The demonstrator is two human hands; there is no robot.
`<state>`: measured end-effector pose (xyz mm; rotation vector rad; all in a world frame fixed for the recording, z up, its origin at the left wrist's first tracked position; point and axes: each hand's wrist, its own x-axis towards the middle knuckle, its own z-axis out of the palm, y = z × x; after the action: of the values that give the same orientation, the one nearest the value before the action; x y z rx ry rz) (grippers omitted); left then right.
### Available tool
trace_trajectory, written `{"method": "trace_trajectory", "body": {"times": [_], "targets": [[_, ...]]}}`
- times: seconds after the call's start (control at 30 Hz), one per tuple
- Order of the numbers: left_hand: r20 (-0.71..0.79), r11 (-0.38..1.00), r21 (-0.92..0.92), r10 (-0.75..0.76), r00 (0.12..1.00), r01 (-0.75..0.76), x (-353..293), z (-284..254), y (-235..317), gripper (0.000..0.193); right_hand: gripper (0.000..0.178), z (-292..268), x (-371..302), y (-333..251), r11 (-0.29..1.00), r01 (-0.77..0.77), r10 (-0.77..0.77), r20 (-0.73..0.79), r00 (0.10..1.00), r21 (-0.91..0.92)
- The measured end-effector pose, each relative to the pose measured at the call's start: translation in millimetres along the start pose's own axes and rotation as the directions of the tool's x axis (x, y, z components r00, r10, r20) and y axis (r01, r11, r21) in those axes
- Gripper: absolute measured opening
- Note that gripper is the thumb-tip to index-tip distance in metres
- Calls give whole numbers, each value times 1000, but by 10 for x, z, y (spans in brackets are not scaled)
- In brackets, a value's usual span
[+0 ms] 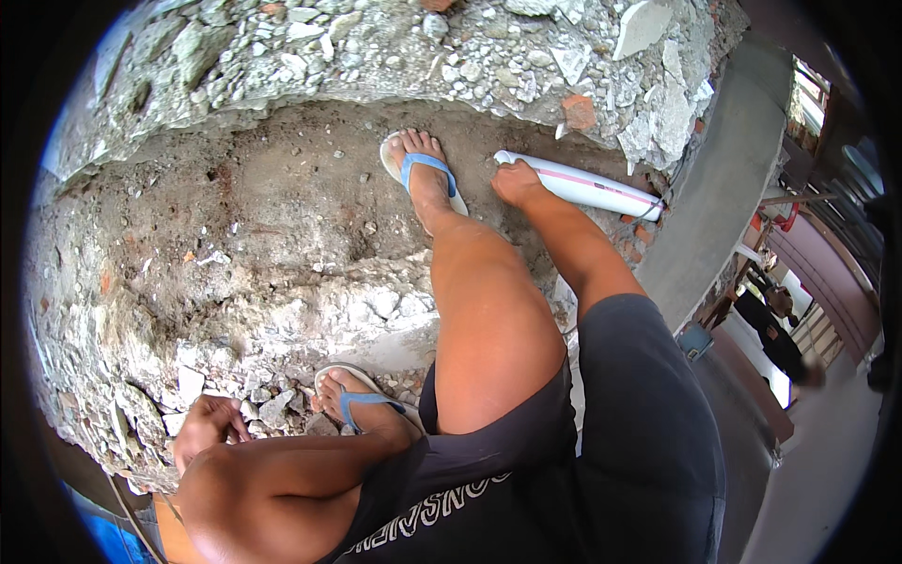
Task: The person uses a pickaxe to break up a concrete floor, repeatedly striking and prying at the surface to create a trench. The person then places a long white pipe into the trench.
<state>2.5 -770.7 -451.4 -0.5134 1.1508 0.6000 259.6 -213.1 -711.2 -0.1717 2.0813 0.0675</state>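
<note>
A white plastic pipe (594,191) with a pink stripe lies slanted in the dirt trench. My right hand (518,182) is closed at its near-left end, knuckles up; the fingertips are hidden beneath the hand. Beside my bent left knee, my left hand (209,428) hangs over loose rubble (278,410), its fingers loosely bent and slightly apart, with nothing visible in them. One foot in a blue-strapped flip-flop (429,169) stands in the trench close to the pipe. The other flip-flop (365,402) rests on the broken ledge nearer me.
A jagged bank of broken concrete (451,66) borders the trench's far side. Pieces of red brick (579,112) stick out of it. On the right runs a smooth grey concrete strip (719,179). A blue-grey box (694,341) stands beyond it, and blue material (103,536) shows at lower left.
</note>
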Motion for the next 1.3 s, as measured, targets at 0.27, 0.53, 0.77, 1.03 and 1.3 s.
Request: {"method": "trace_trajectory", "body": {"times": [0.27,0.53,0.77,1.03,1.3], "targets": [[-106,914,295,320,941,-278,439,-347,203,45,32,-22,271,-290,999,-36,37,-22,999,37],[-644,830,168,501,578,-532,314,-906,-601,43,25,-167,266,-501,981,-80,109,163,981,-174],[-583,776,167,575,574,-608,527,-806,-711,43,22,-178,253,-359,992,13,-4,76,997,-127],[-560,886,115,431,708,-449,601,-720,-790,43,20,-296,350,-622,995,65,-68,-39,997,-71],[-483,884,95,444,755,-459,682,-706,-711,45,19,-422,436,-689,995,74,-78,-59,995,-70]]}}
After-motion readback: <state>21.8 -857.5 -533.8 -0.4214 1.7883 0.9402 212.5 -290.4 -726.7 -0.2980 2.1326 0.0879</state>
